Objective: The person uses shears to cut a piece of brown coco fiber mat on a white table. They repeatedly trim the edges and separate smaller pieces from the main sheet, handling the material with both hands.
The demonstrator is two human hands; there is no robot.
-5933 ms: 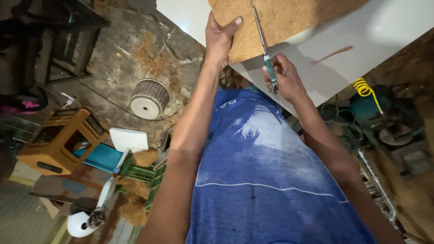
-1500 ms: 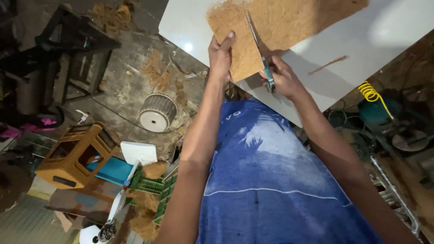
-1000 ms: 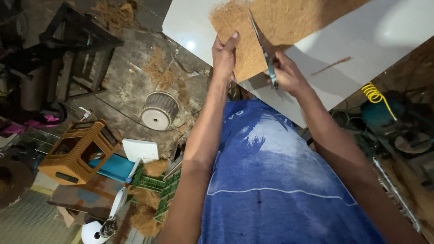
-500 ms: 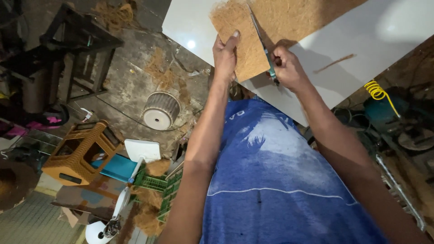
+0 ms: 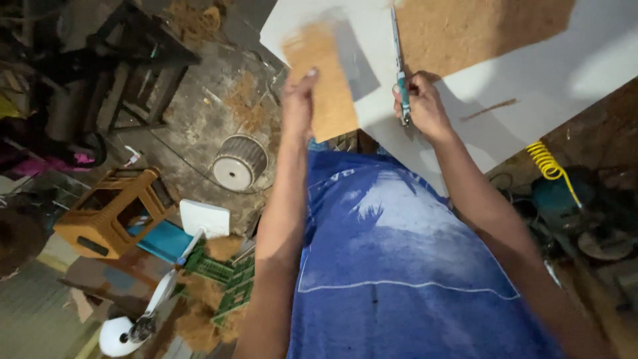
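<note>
My left hand (image 5: 299, 100) holds a cut-off strip of brown coir matting (image 5: 325, 83), lifted off the white table (image 5: 551, 73) and pulled to the left. My right hand (image 5: 422, 106) grips a pair of long scissors with teal handles (image 5: 401, 73), blades pointing away from me along the cut edge. The larger brown coir sheet (image 5: 478, 33) lies flat on the table just right of the blades. A thin brown sliver (image 5: 490, 110) lies on the white surface to the right of my right hand.
On the dirty floor to the left are a round ribbed spool (image 5: 239, 163), an orange plastic stool (image 5: 109, 213), a white fan (image 5: 133, 322), green crates (image 5: 222, 279) and loose coir. A yellow coiled hose (image 5: 548, 163) and tools lie at the right.
The strip has come free from the big sheet; my left hand has carried it left, away from the scissors. My right hand has stayed near the table edge with the scissors.
</note>
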